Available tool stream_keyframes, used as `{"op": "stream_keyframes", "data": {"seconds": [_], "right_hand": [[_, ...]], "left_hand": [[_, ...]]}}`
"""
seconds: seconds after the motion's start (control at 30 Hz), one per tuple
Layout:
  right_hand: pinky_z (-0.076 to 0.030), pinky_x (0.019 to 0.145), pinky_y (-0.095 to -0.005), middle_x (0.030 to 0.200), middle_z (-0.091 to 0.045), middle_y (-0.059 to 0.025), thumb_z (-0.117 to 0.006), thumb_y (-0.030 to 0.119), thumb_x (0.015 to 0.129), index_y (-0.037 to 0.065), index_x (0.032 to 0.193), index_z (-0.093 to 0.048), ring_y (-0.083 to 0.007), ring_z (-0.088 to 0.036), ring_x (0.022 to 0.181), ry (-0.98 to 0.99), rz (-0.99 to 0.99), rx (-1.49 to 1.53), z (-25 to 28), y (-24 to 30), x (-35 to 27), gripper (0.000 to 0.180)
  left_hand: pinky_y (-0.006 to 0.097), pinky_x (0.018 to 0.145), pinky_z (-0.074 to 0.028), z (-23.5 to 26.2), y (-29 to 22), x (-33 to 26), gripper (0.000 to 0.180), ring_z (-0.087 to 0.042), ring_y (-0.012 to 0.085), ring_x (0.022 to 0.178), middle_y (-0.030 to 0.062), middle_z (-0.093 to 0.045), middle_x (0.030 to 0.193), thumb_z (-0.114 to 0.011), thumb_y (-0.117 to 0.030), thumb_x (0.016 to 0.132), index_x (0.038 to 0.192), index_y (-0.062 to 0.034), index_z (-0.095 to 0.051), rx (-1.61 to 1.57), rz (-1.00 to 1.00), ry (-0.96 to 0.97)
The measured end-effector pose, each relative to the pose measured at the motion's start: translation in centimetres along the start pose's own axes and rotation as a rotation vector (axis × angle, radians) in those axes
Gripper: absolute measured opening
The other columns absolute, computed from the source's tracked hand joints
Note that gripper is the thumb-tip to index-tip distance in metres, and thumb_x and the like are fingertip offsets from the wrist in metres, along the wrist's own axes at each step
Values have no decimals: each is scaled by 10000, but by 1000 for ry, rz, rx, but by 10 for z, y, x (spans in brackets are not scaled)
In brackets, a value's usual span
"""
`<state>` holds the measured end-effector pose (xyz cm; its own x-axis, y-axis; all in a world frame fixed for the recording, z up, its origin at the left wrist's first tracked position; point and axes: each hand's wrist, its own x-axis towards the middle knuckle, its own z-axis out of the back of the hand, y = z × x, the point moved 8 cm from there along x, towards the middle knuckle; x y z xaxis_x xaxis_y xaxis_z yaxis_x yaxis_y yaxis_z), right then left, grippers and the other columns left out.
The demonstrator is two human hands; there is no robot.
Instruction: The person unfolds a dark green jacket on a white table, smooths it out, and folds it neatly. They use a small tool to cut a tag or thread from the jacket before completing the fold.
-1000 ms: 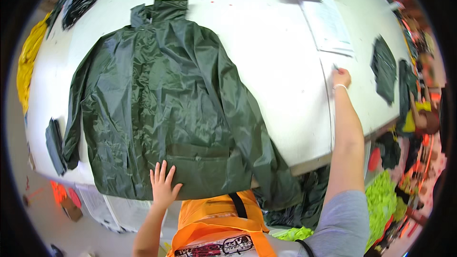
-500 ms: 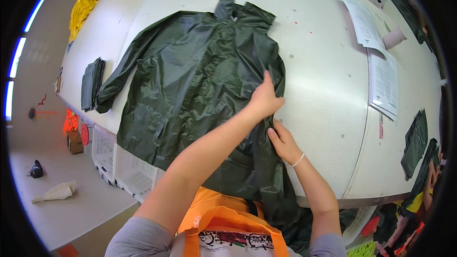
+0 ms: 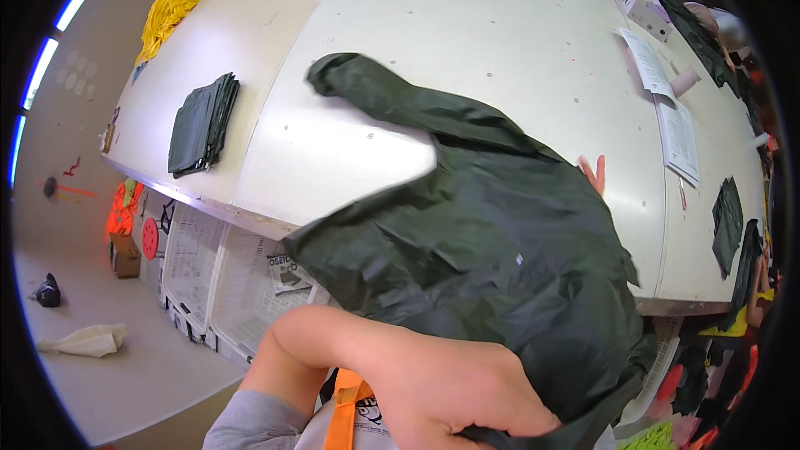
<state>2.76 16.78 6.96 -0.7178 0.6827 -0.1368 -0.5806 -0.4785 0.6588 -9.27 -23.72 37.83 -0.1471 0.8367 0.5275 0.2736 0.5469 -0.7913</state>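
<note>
A dark green rain jacket [image 3: 508, 225] is bunched and lifted over the table's near edge, one sleeve [image 3: 383, 87] stretched toward the far left across the white surface. Close to my body, my left hand [image 3: 467, 383] is closed on a fold of the jacket at the lower edge of the view; its fingertips are partly out of sight. Beyond the jacket's right side, two stretched fingers of my right hand [image 3: 592, 175] show, slightly apart. The rest of that hand and its forearm are hidden behind the fabric.
Folded dark green garments [image 3: 202, 125] lie stacked on the left of the white table [image 3: 333, 167]. A yellow cloth [image 3: 183, 0] hangs at the far left. Printed sheets [image 3: 667, 117], a cardboard tube [image 3: 685, 82] and a box [image 3: 646, 10] are on the right. White baskets [image 3: 250, 283] stand below the edge.
The jacket, spread flat before, has been lifted and swung round toward me. My left hand has come back near my body; my right hand has moved farther out, behind the fabric.
</note>
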Motion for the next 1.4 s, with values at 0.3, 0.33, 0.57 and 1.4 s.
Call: {"op": "stream_keyframes", "data": {"seconds": [0.3,0.33,0.57,1.4], "right_hand": [[-352,1023,-334,1307,-493,-143,-488,255,920,-2,1330,-420,-239,-468,1203,-567,-357,-267,223,-70,-259,488],[-347,1026,-334,1309,-489,-143,-494,250,916,-1,1332,-416,-240,-464,1207,-619,-362,-289,243,-59,-278,492],[-319,1049,-333,1326,-460,-147,-537,211,887,10,1349,-383,-247,-435,1232,-880,-62,-313,334,106,-259,527],[-304,1009,-485,1362,-409,-218,-730,163,700,42,1281,-464,-422,-373,1244,311,1033,-234,-391,466,33,651]], "left_hand": [[396,508,-461,-87,-45,-32,237,-591,353,596,159,-570,631,-586,-210,880,767,-19,-501,487,-156,409],[393,508,-473,-96,-43,-38,235,-604,345,597,151,-580,634,-593,-223,875,779,-26,-510,687,-143,469],[256,371,-349,-43,-102,-51,409,-508,129,481,53,-520,667,-597,-170,705,1088,-26,-604,1409,-231,-94],[494,1083,-240,249,-34,-448,968,-305,405,1314,228,-261,1471,-780,-369,687,1422,-3,-269,1893,1109,-1540]]}}
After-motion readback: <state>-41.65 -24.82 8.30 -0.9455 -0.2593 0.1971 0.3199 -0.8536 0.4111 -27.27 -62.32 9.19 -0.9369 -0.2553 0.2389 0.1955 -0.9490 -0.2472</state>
